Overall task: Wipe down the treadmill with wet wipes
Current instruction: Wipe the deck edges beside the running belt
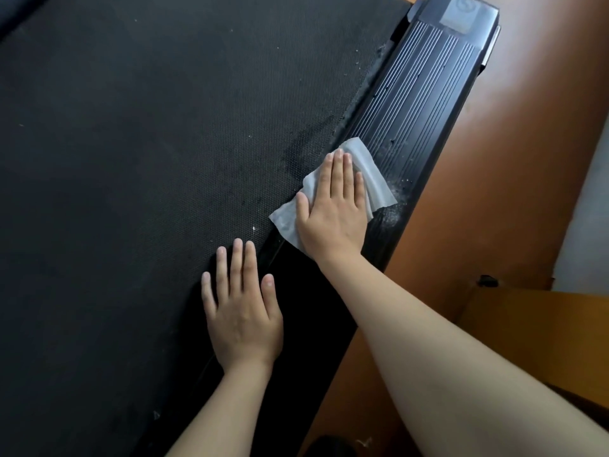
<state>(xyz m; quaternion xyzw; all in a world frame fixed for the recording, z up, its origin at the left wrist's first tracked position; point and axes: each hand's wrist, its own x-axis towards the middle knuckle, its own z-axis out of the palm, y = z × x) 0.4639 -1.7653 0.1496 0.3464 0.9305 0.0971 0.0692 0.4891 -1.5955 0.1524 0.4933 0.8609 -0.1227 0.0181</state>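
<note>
Head view | right hand [333,209] flat, pressing wet wipe [375,173] | left hand [242,311] flat on treadmill belt [148,143]

Cannot see much of the wet wipe [374,174] under the right hand [333,212]. Cannot read the blurred emblem [465,6].

On my feed, an orange-brown floor [514,159] runs down the right side, catching a soft glare. A pale grey strip [586,209] borders it at far right. Lower right lies a yellowish-brown panel [543,324] with a small dark fitting [487,280] at its top corner. A tiny white scrap [364,442] rests on the floor near the bottom edge.
</note>
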